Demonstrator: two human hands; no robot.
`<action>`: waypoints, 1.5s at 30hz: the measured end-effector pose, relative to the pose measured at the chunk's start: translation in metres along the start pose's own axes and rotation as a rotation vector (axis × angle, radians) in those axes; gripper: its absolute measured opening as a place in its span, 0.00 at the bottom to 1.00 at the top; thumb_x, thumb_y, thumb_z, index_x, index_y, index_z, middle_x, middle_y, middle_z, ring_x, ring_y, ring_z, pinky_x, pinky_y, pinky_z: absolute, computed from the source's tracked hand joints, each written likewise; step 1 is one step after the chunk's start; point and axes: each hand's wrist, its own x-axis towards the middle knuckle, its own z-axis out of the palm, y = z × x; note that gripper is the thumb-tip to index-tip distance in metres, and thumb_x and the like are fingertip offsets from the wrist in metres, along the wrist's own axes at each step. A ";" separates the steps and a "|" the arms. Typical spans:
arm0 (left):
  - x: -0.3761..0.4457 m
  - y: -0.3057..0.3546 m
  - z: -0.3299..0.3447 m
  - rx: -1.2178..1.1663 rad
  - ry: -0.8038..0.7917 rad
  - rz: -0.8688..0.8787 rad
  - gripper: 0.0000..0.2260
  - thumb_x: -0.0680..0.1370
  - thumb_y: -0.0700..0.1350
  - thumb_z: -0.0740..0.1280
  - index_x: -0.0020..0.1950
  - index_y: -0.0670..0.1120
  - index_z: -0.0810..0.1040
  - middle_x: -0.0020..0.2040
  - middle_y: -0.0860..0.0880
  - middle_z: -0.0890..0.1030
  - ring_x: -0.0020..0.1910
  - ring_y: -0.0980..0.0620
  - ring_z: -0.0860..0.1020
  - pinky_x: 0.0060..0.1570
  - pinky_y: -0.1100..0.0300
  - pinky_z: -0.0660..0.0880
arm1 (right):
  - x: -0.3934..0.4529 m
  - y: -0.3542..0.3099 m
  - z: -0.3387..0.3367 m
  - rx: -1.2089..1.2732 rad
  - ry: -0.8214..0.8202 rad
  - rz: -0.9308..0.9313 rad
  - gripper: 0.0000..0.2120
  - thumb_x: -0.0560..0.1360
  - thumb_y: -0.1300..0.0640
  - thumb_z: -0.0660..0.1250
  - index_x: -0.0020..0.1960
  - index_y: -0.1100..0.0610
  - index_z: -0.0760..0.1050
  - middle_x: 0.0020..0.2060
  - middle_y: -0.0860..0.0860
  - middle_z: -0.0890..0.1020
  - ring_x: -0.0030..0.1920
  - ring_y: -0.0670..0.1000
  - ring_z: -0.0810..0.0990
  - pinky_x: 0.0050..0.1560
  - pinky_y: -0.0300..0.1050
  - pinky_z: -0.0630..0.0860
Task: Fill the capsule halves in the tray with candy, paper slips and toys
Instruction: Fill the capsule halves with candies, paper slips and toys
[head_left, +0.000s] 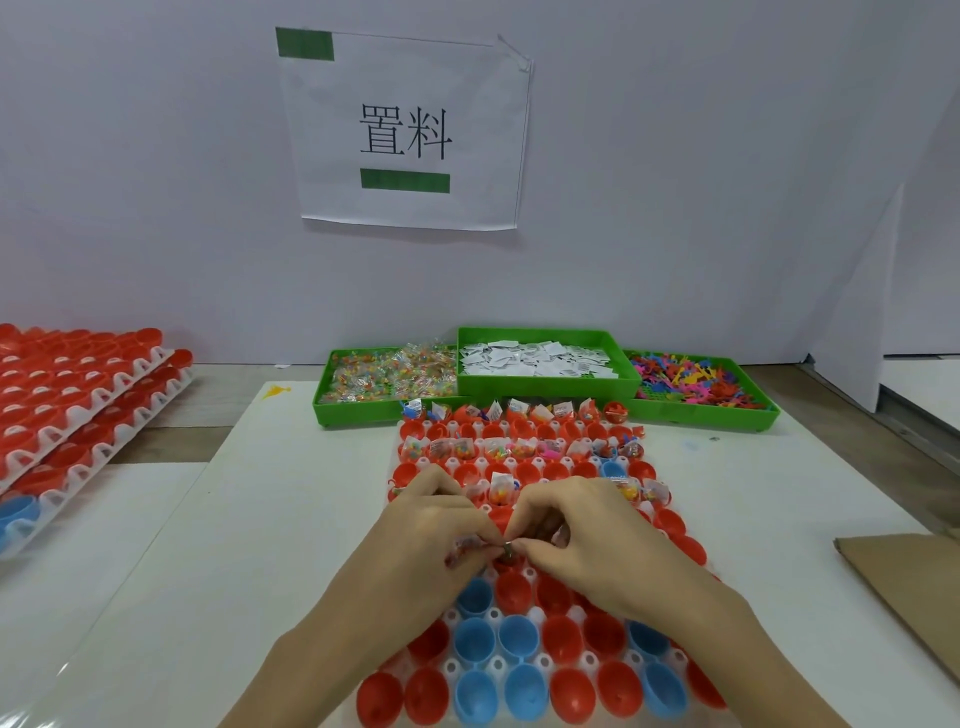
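Holding: both my hands meet over the middle of the tray (415, 454), fingertips pinched together on something small above a red capsule half (511, 590), so the piece drops straight in.
Left hand (441, 525): fingers curled, pinching a clear candy packet (464, 550) whose end sticks out at my palm.
Right hand (582, 530): thumb and forefinger nipped at the same spot as the left; what it pinches is too small to tell, likely the packet's other end.
Tray state: far rows already hold candy, slips and toys; the near red and blue halves (475, 642) sit open-side up and bare, so I judge the work under halfway.
Supplies: three green bins stand just past the tray in filling order, candy bin (332, 400), paper slip bin (545, 384), toy bin (727, 413), all within one reach.
Stacked trays (78, 395): spare capsule halves wait at my far left, out of the way.
Risk: crinkly packets may spring out of a shallow half.
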 end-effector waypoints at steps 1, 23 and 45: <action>0.000 0.000 -0.001 -0.001 0.000 0.007 0.06 0.71 0.50 0.78 0.47 0.56 0.87 0.40 0.65 0.80 0.47 0.61 0.69 0.43 0.73 0.69 | 0.000 -0.001 0.001 0.000 0.002 0.006 0.05 0.76 0.60 0.73 0.48 0.50 0.83 0.39 0.42 0.83 0.44 0.38 0.81 0.42 0.29 0.77; 0.004 0.000 -0.004 -0.011 0.025 0.019 0.07 0.70 0.48 0.81 0.45 0.56 0.88 0.43 0.63 0.84 0.47 0.56 0.76 0.47 0.64 0.75 | 0.002 0.005 -0.016 0.147 0.031 0.077 0.11 0.79 0.47 0.70 0.43 0.50 0.87 0.33 0.45 0.85 0.35 0.41 0.81 0.40 0.37 0.78; 0.030 -0.009 -0.010 -0.097 0.013 -0.208 0.04 0.72 0.49 0.80 0.44 0.56 0.88 0.36 0.62 0.81 0.41 0.56 0.77 0.41 0.57 0.78 | 0.011 0.012 0.006 0.033 0.223 -0.033 0.07 0.79 0.57 0.71 0.55 0.48 0.85 0.47 0.41 0.83 0.46 0.38 0.80 0.46 0.26 0.75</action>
